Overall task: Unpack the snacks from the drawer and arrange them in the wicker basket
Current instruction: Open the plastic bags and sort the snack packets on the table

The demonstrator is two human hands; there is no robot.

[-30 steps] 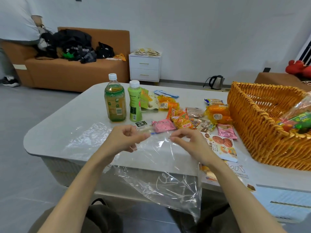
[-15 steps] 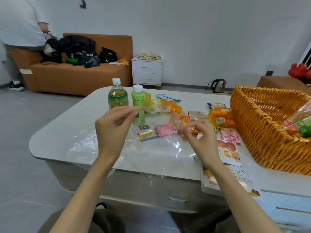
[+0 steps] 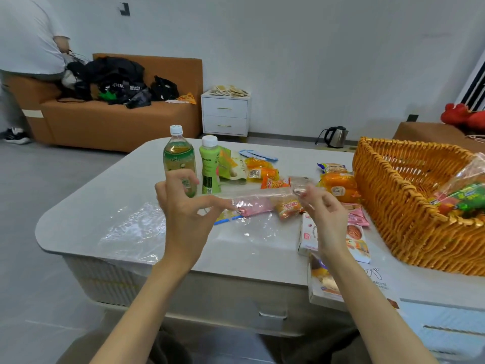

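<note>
A clear plastic bag point(image 3: 136, 229) lies spread over the grey table point(image 3: 86, 206). Its upper edge is lifted and stretched between my hands. My left hand point(image 3: 183, 208) pinches that edge near a pink snack packet point(image 3: 256, 208). My right hand point(image 3: 326, 214) pinches the other end just above an orange packet point(image 3: 288, 207). More snack packets point(image 3: 262, 172) and orange-wrapped cakes point(image 3: 338, 185) lie behind. The wicker basket point(image 3: 393, 206) stands at the right with a bag of snacks point(image 3: 467, 198) in it.
A green tea bottle point(image 3: 179, 158) and a light green bottle point(image 3: 210, 164) stand upright just behind my left hand. A cookie box point(image 3: 358, 244) lies by the basket. A drawer handle point(image 3: 273, 315) shows below the table's front edge. A person point(image 3: 26, 48) stands by the sofa point(image 3: 118, 122).
The plastic bag, which hung over the table's front edge, now lies on the tabletop. Both hands have risen and moved forward, and they lift the bag's edge over the packets.
</note>
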